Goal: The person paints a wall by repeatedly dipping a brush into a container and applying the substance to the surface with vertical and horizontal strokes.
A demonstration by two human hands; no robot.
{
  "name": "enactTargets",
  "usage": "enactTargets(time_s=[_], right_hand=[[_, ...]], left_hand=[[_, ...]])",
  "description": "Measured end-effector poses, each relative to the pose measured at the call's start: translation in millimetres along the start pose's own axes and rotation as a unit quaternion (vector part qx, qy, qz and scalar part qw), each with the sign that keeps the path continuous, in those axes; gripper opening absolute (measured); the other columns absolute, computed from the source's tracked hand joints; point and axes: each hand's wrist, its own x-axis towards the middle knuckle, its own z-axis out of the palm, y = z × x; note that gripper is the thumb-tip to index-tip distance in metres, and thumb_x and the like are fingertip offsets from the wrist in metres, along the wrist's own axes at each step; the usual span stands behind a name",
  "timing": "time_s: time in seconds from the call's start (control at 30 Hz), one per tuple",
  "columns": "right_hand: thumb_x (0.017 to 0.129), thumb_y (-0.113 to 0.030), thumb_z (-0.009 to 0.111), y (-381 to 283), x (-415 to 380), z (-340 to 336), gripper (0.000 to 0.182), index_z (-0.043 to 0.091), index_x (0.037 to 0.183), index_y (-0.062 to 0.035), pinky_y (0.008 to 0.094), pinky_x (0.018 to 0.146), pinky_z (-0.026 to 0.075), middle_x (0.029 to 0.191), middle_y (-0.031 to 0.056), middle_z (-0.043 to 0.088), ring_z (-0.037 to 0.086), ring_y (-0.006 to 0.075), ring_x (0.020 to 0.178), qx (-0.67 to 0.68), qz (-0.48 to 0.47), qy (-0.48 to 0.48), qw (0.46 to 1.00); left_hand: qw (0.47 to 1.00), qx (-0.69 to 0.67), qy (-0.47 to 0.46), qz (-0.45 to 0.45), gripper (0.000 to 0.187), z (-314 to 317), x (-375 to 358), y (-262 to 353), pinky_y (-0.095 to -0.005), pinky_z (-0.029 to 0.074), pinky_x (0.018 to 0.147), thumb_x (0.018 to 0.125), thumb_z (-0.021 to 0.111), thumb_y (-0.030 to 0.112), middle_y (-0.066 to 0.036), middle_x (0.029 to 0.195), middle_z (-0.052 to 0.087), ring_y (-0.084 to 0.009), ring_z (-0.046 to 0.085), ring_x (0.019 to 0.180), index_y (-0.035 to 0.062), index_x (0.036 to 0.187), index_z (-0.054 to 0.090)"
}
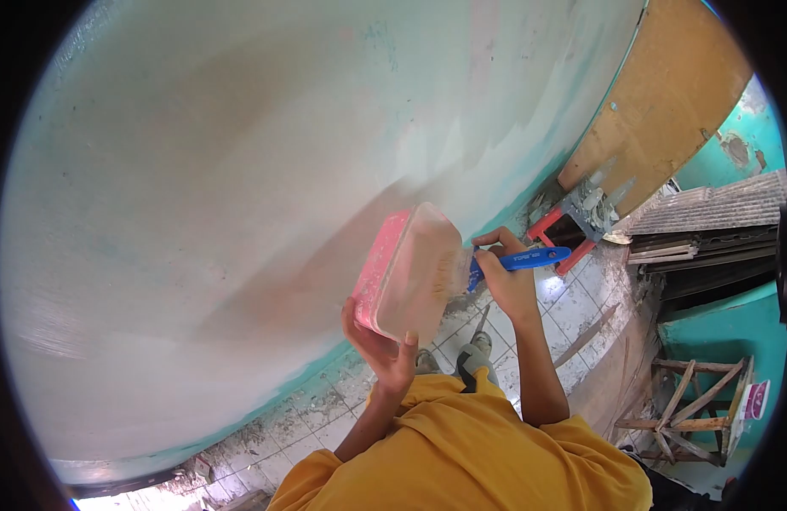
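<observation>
My left hand [385, 353] grips a pink plastic tub [383, 271] by its lower end, thumb over the near rim and fingers beneath. The tub is tilted and its inside is coated with pale paint. In my right hand [506, 277] is a paintbrush [534, 258] with a blue handle, fingers closed round the handle near the ferrule. Its bristles [446, 274] reach into the tub at the right side. Right behind the tub rises a wall [266, 170] with whitish paint over turquoise, and the tub's shadow falls on it.
A red stool [546, 226] with paint-spattered items on top stands by the wall. Debris litters the white tiled floor [572, 302]. Corrugated sheets [708, 209] are stacked at right, above a wooden frame [700, 409] with a small tub [755, 400]. A tan board [657, 94] leans behind.
</observation>
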Motion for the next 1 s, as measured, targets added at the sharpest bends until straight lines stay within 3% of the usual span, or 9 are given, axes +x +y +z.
enactTargets(time_s=[0.2, 0.23, 0.33, 0.43, 0.57, 0.7, 0.77, 0.87, 1.0], right_hand=[[0.091, -0.01, 0.06, -10, 20, -14, 0.015, 0.062, 0.103, -0.0012, 0.0239, 0.051, 0.036, 0.063, 0.0002, 0.058, 0.047, 0.0051, 0.054, 0.067, 0.003, 0.048, 0.997], [0.091, -0.01, 0.06, -9, 29, -13, 0.015, 0.062, 0.103, -0.0012, 0.0239, 0.051, 0.036, 0.063, 0.0002, 0.058, 0.047, 0.0051, 0.054, 0.069, 0.003, 0.049, 0.996], [0.095, -0.021, 0.062, -1, 65, -6, 0.023, 0.063, 0.11, -0.004, 0.024, 0.058, 0.043, 0.082, 0.0025, 0.059, 0.053, 0.0092, 0.065, 0.154, -0.052, 0.129, 0.978], [0.098, -0.024, 0.06, 0, 104, 16, 0.028, 0.059, 0.118, -0.0034, 0.0248, 0.06, 0.045, 0.081, 0.0029, 0.059, 0.054, 0.0105, 0.065, 0.204, -0.106, 0.173, 0.958], [0.1, -0.025, 0.058, 56, 145, 43, 0.033, 0.054, 0.124, -0.0025, 0.0261, 0.062, 0.047, 0.082, 0.0044, 0.06, 0.055, 0.0113, 0.067, 0.278, -0.122, 0.211, 0.929], [0.1, -0.022, 0.056, 142, 137, 49, 0.031, 0.051, 0.122, -0.0016, 0.0264, 0.058, 0.047, 0.078, 0.0072, 0.062, 0.057, 0.0114, 0.063, 0.247, -0.067, 0.203, 0.945], [0.1, -0.021, 0.055, 150, 135, 48, 0.028, 0.051, 0.12, -0.0017, 0.0265, 0.056, 0.046, 0.076, 0.0081, 0.063, 0.057, 0.0116, 0.062, 0.232, -0.037, 0.2, 0.951], [0.101, -0.021, 0.054, 112, 137, 39, 0.026, 0.051, 0.117, -0.0013, 0.0277, 0.055, 0.047, 0.074, 0.008, 0.063, 0.059, 0.013, 0.061, 0.198, -0.062, 0.213, 0.955], [0.101, -0.023, 0.055, -18, 160, 36, 0.028, 0.051, 0.118, -0.0008, 0.0279, 0.058, 0.049, 0.079, 0.0094, 0.063, 0.06, 0.0139, 0.063, 0.197, -0.204, 0.181, 0.942]], left_hand=[[0.999, -0.023, 0.031, -0.035, 0.103, -6, 3, -1, -0.0469, 0.024, 0.114, 0.086, 0.073, 0.039, -0.018, 0.15, 0.018, -0.0301, 0.025, 0.14, -0.0007, 0.152, 0.005], [0.998, -0.003, 0.042, -0.04, 0.104, -9, 4, -4, -0.0462, 0.024, 0.115, 0.086, 0.072, 0.045, -0.019, 0.15, 0.022, -0.0298, 0.027, 0.14, -0.0001, 0.153, 0.006], [0.997, 0.009, 0.05, -0.055, 0.106, -12, 4, -4, -0.0453, 0.024, 0.115, 0.087, 0.071, 0.052, -0.019, 0.151, 0.026, -0.0294, 0.029, 0.141, 0.0004, 0.153, 0.008], [0.997, 0.012, 0.05, -0.066, 0.107, -14, 1, -3, -0.0451, 0.024, 0.116, 0.086, 0.071, 0.053, -0.019, 0.151, 0.025, -0.0292, 0.028, 0.141, 0.0001, 0.153, 0.008], [0.996, 0.04, 0.044, -0.067, 0.102, -18, -5, -3, -0.0475, 0.026, 0.114, 0.087, 0.07, 0.046, -0.019, 0.149, 0.022, -0.0315, 0.028, 0.139, 0.001, 0.153, 0.007], [0.995, 0.056, 0.046, -0.074, 0.102, -23, -10, -3, -0.0479, 0.025, 0.114, 0.087, 0.07, 0.048, -0.019, 0.15, 0.021, -0.0317, 0.027, 0.14, 0.001, 0.153, 0.007], [0.994, 0.061, 0.046, -0.082, 0.102, -26, -12, -6, -0.048, 0.025, 0.114, 0.088, 0.069, 0.049, -0.018, 0.15, 0.02, -0.0317, 0.027, 0.14, 0.0006, 0.153, 0.007], [0.992, 0.062, 0.052, -0.093, 0.102, -26, -12, -8, -0.0479, 0.025, 0.114, 0.088, 0.069, 0.05, -0.019, 0.15, 0.02, -0.0314, 0.026, 0.141, 0.0001, 0.153, 0.008], [0.992, 0.072, 0.049, -0.088, 0.101, -23, -10, -6, -0.0477, 0.025, 0.114, 0.088, 0.068, 0.051, -0.019, 0.15, 0.02, -0.0311, 0.026, 0.141, -0.0004, 0.152, 0.008]])
